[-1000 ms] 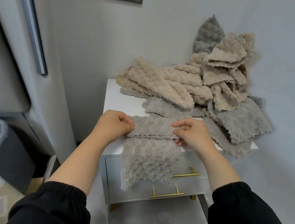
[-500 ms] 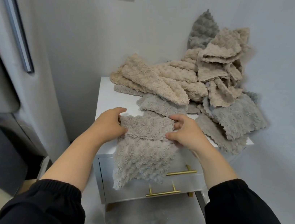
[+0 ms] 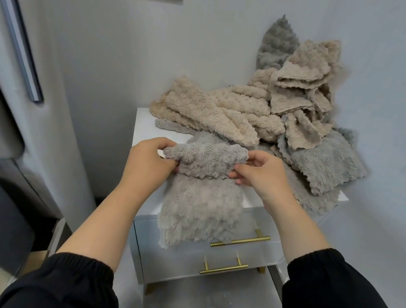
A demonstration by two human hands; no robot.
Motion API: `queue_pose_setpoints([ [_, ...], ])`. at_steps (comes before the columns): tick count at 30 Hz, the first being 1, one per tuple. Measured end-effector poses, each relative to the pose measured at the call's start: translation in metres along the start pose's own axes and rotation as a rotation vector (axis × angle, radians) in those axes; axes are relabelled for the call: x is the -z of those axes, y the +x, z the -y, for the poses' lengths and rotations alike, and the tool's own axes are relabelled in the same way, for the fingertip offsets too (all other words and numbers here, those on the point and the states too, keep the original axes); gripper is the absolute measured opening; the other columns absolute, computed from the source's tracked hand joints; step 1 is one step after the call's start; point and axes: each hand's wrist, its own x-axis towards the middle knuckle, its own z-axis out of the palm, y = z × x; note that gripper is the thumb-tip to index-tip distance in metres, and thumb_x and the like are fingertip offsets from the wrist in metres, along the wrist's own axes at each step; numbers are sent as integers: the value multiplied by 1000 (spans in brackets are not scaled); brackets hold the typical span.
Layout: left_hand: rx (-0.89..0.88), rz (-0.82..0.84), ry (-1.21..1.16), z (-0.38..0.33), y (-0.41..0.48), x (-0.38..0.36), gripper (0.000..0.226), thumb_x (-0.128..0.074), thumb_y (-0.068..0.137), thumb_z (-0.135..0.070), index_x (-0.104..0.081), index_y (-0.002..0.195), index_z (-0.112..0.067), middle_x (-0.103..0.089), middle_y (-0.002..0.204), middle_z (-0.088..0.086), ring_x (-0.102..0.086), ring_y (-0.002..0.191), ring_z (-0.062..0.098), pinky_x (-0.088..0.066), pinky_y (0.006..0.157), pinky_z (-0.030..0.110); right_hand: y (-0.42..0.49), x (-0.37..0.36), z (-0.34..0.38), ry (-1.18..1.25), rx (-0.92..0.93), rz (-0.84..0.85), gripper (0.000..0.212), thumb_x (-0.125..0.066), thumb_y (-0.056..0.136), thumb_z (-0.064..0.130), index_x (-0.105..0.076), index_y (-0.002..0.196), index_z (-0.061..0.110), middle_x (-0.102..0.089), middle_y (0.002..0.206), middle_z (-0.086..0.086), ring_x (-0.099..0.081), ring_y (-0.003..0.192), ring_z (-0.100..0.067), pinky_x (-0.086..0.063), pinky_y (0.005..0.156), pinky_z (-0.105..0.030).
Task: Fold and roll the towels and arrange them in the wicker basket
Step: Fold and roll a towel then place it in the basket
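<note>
The left hand (image 3: 151, 162) and right hand (image 3: 261, 175) pinch the ends of the half-rolled grey towel (image 3: 200, 205) above two closed drawers (image 3: 176, 262).

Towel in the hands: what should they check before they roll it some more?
1. Left hand grips one end of the rolled part: ok.
2. Right hand pinches the other end: ok.
3. Towel has its loose part hanging free over the drawer front: ok.
4. Roll tight and even all the way across: cannot tell.
5. Basket ready nearby: cannot tell, none in view.
</note>
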Motion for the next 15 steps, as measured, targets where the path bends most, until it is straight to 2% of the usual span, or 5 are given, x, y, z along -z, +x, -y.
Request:
queue_pose_setpoints([
  [3,-28,-12,-19,-1,0,-1,26,-62,82,0,-67,86,-25,-60,81,-25,-56,54,-6,-38,52,2,1,0,-4,-39,64,-28,18,-64,83,-6,-65,81,12,-70,83,-14,-69,69,-18,-57,70,-33],
  [7,-39,34,28,4,-1,-1,23,-60,84,-2,-68,91,-23,-61,80,-20,-51,51,-3,-36,49,6,0,4,-8,-212,153,-50,23,-69,78,-3,-69,76,20,-73,86,-5,-68,83,-21,-55,84,-39],
  [10,-57,122,141,8,-2,2,26,-56,83,-2,-68,96,-21,-66,93,-7,-56,69,2,-39,61,14,-1,7,-10,-336,173,-30,23,-73,78,2,-70,74,24,-73,83,-1,-69,81,-20,-56,81,-39],
  [13,-77,181,166,11,-2,4,23,-52,87,-7,-68,96,-20,-63,105,-6,-57,89,11,-40,71,17,-3,12,-7,-479,180,49,16,-70,79,3,-73,83,18,-71,79,-1,-64,71,-13,-54,71,-34],
  [15,-69,195,130,11,-3,5,23,-48,90,-10,-68,89,-21,-63,106,-8,-57,94,11,-41,77,20,-5,16,-4,-596,167,117,21,-63,82,2,-73,94,17,-69,91,0,-62,76,-11,-50,73,-31],
])
